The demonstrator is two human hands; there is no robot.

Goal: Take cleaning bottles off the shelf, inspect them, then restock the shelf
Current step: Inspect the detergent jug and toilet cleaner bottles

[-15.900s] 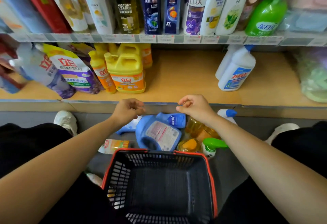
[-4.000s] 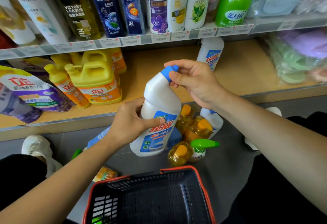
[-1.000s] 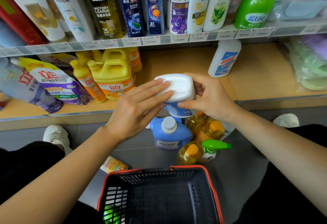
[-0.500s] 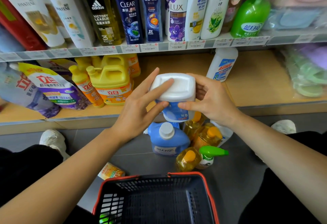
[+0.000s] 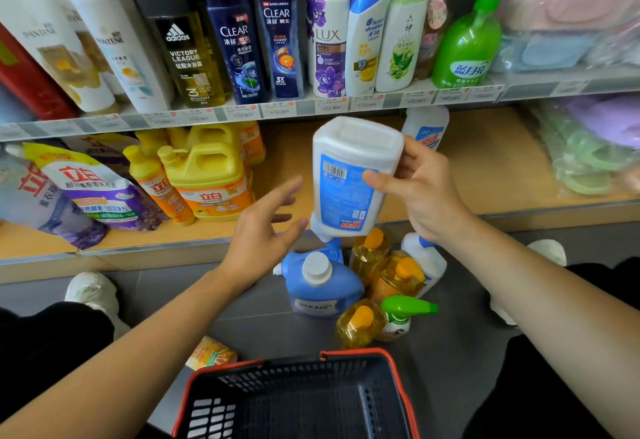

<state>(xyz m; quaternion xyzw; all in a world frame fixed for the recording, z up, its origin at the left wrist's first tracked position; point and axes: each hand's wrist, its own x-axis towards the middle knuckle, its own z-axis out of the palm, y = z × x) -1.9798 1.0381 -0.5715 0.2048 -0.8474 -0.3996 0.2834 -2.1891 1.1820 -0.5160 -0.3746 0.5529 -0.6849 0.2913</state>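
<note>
My right hand point(image 5: 424, 192) grips a white cleaner bottle point(image 5: 349, 175) with a blue label, held upside down in front of the lower shelf point(image 5: 485, 161), its base up and its neck pointing at the floor. My left hand point(image 5: 266, 227) hangs just left of it with fingers spread, apart from the bottle. One matching white bottle point(image 5: 427, 128) stands at the back of the shelf. On the floor below sit a blue detergent jug point(image 5: 320, 284), several amber bottles with orange caps point(image 5: 398, 276), a green-trigger spray bottle point(image 5: 403, 314) and another white bottle point(image 5: 427, 262).
A red-rimmed black basket point(image 5: 301, 400) stands on the floor close to me. Yellow jugs point(image 5: 207, 175) and refill pouches point(image 5: 90, 189) fill the shelf's left; bagged goods point(image 5: 588, 151) its right. Shampoo bottles point(image 5: 239, 36) line the upper shelf. An orange packet point(image 5: 211, 352) lies on the floor.
My left hand has come off the bottle's base and dropped away to the left. My right hand alone now holds the inverted bottle, tilted so the back label faces me.
</note>
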